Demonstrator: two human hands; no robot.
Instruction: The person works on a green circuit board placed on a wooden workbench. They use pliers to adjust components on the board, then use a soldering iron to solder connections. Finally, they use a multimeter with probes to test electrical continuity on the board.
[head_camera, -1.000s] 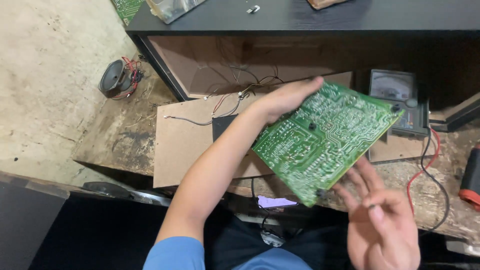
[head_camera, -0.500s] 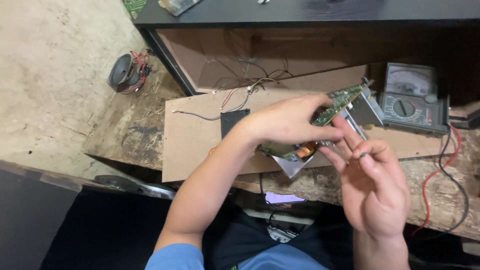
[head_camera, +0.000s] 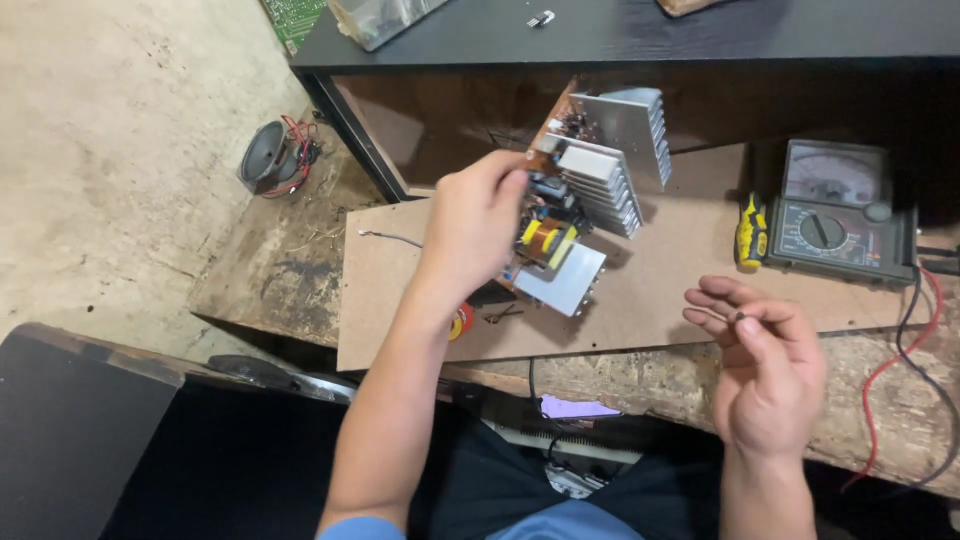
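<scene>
Now the circuit board (head_camera: 575, 205) is flipped, its finned metal parts facing up where green showed a second ago. It stands above the cardboard sheet (head_camera: 650, 290), gripped by the left hand (head_camera: 470, 225); beside it, the right hand (head_camera: 765, 365) pinches a small dark part.

head view, single camera, worn on the person's head. looks steeply down and slightly forward over the desk (head_camera: 300, 270), close enough that both forearms enter from the bottom edge. left hand (head_camera: 475, 225) sits near frame centre, right hand (head_camera: 765, 365) lower right. frame top reaches a dark shelf (head_camera: 600, 35); frame right reaches an analogue meter (head_camera: 835, 215); frame left takes in bare floor (head_camera: 110, 150) and a small loose speaker (head_camera: 268, 155). bottom edge shows the wearer's lap, dim and hard to make out, possibly with cables. no second view is present, so no shared part of the scene to record.
</scene>
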